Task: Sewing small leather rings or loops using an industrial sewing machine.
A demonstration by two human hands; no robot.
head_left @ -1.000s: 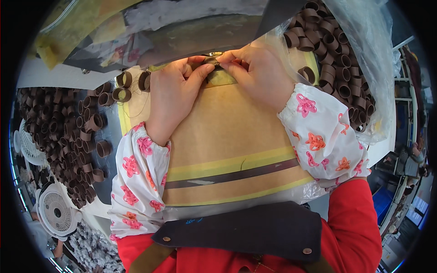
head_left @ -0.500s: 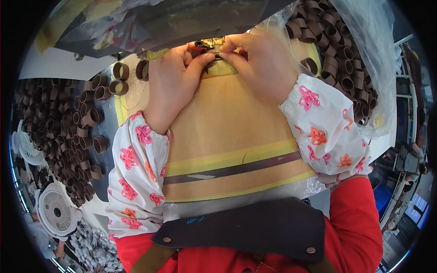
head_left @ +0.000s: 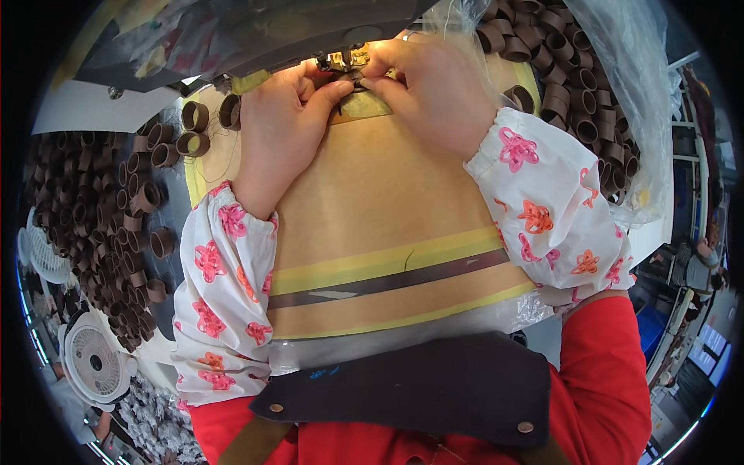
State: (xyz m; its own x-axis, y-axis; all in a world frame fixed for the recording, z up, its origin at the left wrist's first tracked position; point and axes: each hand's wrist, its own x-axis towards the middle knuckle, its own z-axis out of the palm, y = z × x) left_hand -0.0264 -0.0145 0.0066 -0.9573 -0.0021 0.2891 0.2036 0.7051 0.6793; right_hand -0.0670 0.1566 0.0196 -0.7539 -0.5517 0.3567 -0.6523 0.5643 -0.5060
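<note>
Under the lit head of a sewing machine point(head_left: 345, 59), both my hands meet close to the metal presser foot. My left hand point(head_left: 283, 116) is closed, its thumb and fingers pinching the left side of a small dark brown band point(head_left: 358, 83). My right hand point(head_left: 434, 89) pinches the right side of that band between thumb and index finger. Most of the band is hidden by my fingertips, so its full shape cannot be made out. Both wrists are over the tan work surface point(head_left: 380, 182), which is edged with yellow tape.
Loose brown rings point(head_left: 93, 225) lie heaped on the left, several near my left wrist. More brown rings point(head_left: 573, 93) fill a clear plastic bag point(head_left: 643, 101) on the right. The dark machine body point(head_left: 232, 46) overhangs my hands. A white fan point(head_left: 97, 360) stands at lower left.
The whole view has shifted slightly, so everything sits a little higher and further left. Both hands keep their pinch on the small band near the presser foot.
</note>
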